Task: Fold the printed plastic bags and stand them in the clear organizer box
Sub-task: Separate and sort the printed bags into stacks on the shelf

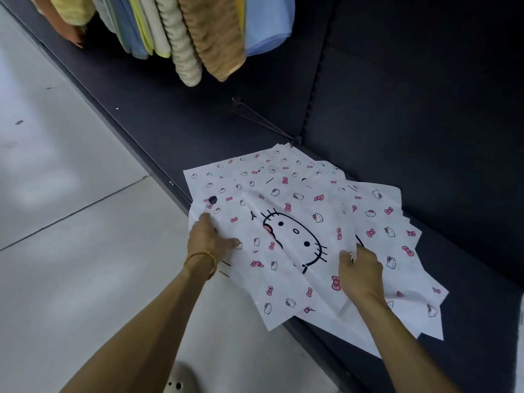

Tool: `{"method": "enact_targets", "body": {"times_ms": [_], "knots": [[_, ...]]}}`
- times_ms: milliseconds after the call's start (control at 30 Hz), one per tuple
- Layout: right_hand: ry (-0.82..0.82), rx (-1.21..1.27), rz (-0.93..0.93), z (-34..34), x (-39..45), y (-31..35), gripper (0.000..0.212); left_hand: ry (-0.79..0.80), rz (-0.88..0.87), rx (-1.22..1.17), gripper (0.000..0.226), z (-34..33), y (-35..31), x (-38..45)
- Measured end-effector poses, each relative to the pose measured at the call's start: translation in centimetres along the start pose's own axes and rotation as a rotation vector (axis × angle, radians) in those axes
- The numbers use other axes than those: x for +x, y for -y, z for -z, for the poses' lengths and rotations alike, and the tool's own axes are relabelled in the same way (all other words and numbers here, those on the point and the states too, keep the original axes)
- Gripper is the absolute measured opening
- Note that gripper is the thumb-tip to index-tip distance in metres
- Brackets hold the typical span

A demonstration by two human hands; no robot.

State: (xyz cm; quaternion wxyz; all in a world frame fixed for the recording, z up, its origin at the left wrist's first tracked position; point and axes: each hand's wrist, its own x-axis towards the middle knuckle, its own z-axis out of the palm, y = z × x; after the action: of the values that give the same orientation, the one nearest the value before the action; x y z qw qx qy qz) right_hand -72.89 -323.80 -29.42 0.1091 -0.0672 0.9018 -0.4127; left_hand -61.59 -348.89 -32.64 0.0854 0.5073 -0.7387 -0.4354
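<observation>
1. Gripping the near-left edge of the top printed bag [286, 251], the left hand [208, 239] curls its fingers over the plastic, thumb lying along the sheet toward the large cat-face print.
2. The right hand [360, 269] pinches a raised fold of the same bag between thumb and fingers, which are drawn close together, lifting a crease beside the cat face.
3. That bag lies on a loose, fanned pile of matching white printed bags [391, 222] on the dark shelf [467, 251], its near corner overhanging the shelf edge above the pale floor [71, 222].
4. The bag's long axis runs diagonally, from far left to near right; the cat face tilts the same way.
5. A beaded bracelet [201, 258] circles the left wrist; folded towels [184, 38] hang above.
</observation>
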Motion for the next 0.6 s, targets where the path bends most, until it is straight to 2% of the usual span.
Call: {"method": "enact_targets", "body": {"times_ms": [67, 133, 267, 333, 467, 600], "knots": [[0.011, 0.007, -0.003, 0.1, 0.0, 0.1, 0.019, 0.020, 0.006, 0.041, 0.076, 0.3, -0.2, 0.0], [0.026, 0.003, 0.001, 0.3, 0.0, 0.0, 0.017, 0.001, -0.009, 0.139, 0.073, 0.6, -0.2, 0.0], [0.043, 0.004, 0.005, 0.3, -0.3, 0.1, 0.018, -0.007, -0.029, 0.147, 0.091, 0.8, 0.1, -0.4], [0.045, 0.018, 0.004, 0.1, -0.5, 0.0, 0.020, 0.005, 0.012, 0.064, 0.089, 0.7, 0.1, -0.7], [0.050, 0.017, 0.017, -0.3, -0.6, -0.4, 0.030, -0.081, 0.082, -0.125, 0.069, 0.8, 0.4, -0.8], [0.076, 0.009, 0.009, -0.9, -0.5, -0.6, 0.022, -0.137, 0.015, -0.111, 0.037, 1.0, 0.7, -1.4]]}}
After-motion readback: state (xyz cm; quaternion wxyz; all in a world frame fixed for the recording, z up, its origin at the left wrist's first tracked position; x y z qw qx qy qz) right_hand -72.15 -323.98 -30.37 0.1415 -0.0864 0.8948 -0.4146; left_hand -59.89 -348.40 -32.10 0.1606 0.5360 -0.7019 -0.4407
